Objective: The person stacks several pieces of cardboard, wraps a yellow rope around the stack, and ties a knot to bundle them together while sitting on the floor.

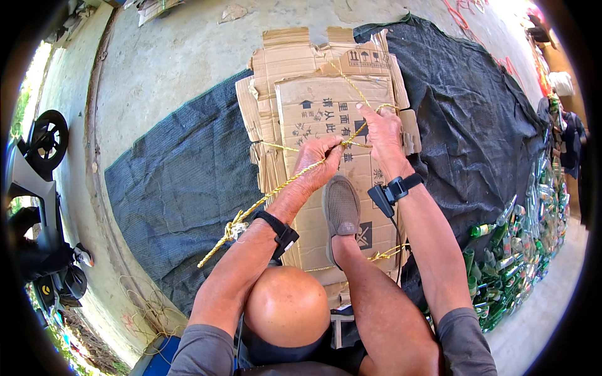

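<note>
A flattened stack of brown cardboard boxes (298, 103) lies in front of me, with a yellow twisted rope (276, 190) running across it. Over the middle of the stack, my left hand (316, 160) is closed on the rope, pinching it near a crossing. One length trails back from it past my left forearm to a frayed knot. My right hand (384, 135), a little to the right and farther off, also grips the rope, with its thumb and index finger somewhat apart. My foot, in a grey-brown slip-on shoe (342, 203), presses on the cardboard.
Dark mesh sheeting (451, 94) lies under the cardboard on a concrete floor (175, 56). Many glass bottles (514, 263) are heaped at the right. A motor scooter (47, 207) stands at the far left. Red cord (458, 15) lies at the back right.
</note>
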`<state>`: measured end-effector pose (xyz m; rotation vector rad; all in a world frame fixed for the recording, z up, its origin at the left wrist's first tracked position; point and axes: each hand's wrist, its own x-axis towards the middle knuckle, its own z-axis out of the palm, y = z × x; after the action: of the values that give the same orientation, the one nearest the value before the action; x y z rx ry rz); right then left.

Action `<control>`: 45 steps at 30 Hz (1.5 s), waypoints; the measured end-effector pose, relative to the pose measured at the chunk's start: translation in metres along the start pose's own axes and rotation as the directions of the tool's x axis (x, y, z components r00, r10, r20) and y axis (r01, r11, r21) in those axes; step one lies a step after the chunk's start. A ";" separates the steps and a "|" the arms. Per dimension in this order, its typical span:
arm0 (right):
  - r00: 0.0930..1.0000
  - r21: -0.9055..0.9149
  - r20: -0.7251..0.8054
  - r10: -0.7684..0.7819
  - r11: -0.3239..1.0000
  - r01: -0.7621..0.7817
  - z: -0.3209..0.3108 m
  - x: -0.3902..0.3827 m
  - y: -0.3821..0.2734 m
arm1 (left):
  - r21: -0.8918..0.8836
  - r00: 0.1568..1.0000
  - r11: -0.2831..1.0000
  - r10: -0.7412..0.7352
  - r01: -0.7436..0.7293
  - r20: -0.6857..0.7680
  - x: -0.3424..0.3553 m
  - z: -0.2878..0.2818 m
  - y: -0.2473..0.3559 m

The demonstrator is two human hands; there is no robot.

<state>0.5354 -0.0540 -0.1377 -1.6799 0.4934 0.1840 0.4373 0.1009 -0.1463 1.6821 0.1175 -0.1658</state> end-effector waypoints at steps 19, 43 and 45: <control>0.905 -0.911 0.111 -0.410 0.322 0.258 -0.029 0.019 -0.003 | 0.198 0.988 0.973 0.137 -0.120 -0.072 -0.009 0.006 0.000; 0.893 -0.844 0.136 -0.428 0.423 0.331 -0.050 0.012 0.017 | 0.247 0.984 0.955 0.175 -0.164 -0.022 -0.019 0.004 0.002; 0.903 -0.853 0.156 -0.400 0.406 0.327 -0.049 0.013 0.018 | 0.229 0.984 0.960 0.173 -0.162 -0.030 -0.020 0.004 0.000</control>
<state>0.5322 -0.1063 -0.1503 -2.7884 0.0126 0.0298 0.4170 0.0975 -0.1435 1.9143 -0.0082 -0.0089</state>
